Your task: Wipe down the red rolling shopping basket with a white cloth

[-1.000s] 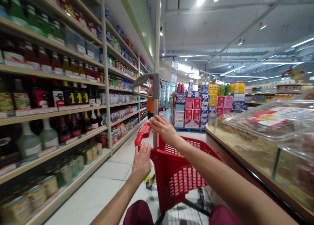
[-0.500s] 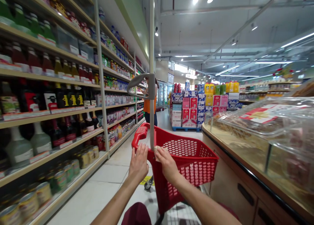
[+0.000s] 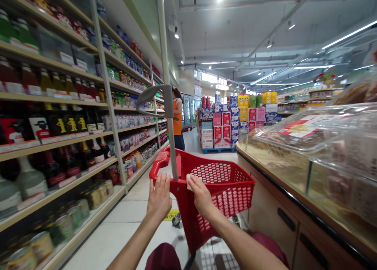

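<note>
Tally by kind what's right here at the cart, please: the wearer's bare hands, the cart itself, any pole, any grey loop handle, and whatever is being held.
Bare hands, left hand and right hand: 2
Red shopping cart: 1
Pole: 1
Grey loop handle: 1
Pale wad in the right hand, perhaps cloth: 1
Total: 6

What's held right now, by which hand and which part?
The right hand holds a small pale wad against the red cart; which part is gripped cannot be told. The left hand rests, fingers extended, at the handle.
</note>
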A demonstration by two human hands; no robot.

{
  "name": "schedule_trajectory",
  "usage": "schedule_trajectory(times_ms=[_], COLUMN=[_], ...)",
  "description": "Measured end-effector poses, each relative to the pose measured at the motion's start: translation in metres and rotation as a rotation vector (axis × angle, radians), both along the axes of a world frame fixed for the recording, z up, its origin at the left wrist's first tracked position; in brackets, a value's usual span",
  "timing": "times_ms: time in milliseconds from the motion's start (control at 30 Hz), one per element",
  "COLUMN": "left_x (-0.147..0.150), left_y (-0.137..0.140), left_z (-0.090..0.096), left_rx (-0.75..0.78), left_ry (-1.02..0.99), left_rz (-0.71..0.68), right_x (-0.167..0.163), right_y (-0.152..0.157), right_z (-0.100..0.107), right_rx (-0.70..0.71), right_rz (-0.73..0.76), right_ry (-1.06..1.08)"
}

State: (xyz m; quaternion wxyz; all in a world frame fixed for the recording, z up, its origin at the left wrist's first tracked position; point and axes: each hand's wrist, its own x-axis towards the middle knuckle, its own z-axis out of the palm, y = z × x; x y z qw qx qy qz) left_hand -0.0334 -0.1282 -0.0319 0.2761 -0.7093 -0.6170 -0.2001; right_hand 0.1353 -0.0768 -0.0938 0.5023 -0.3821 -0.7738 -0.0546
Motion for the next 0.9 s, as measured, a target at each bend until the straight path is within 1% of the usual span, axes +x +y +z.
schedule_trajectory(times_ms=[133,200,267,367,500,633,733,800,900], left_x=[-0.001,0.001,0.004,0.007,0.014,0.029,0.047,0.061,0.080], left_y=[-0.004,-0.006,-0.008,-0.008,-0.007,-0.006,-0.005,-0.005,-0.006], left_z=[-0.001,-0.002,-0.004,-0.004,0.002,0.009,0.009,0.009,0.011], left_rx=[0.021,0.048,0.072,0.094,0.091,0.091,0.087,0.080,0.043], left_ry=[-0.009,-0.025,-0.032,-0.005,0.028,0.064,0.057,0.026,-0.041], left_rz=[-0.015,-0.006,0.011,0.035,0.052,0.021,-0.033,-0.077,-0.175], right_x=[0.044,0.058,0.060,0.056,0.060,0.059,0.043,0.031,0.029], right_y=[0.005,0.007,0.010,0.015,0.029,0.038,0.032,0.023,0.012], right_z=[-0.029,-0.040,-0.047,-0.048,-0.038,-0.015,0.004,0.013,0.021], right_rx=[-0.027,-0.040,-0.035,-0.007,-0.049,-0.114,-0.117,-0.122,-0.132], right_rz=[-0.130,-0.181,-0.204,-0.200,-0.205,-0.222,-0.179,-0.133,-0.088], right_ry=[0.066,0.092,0.109,0.103,0.072,0.102,0.106,0.160,0.276])
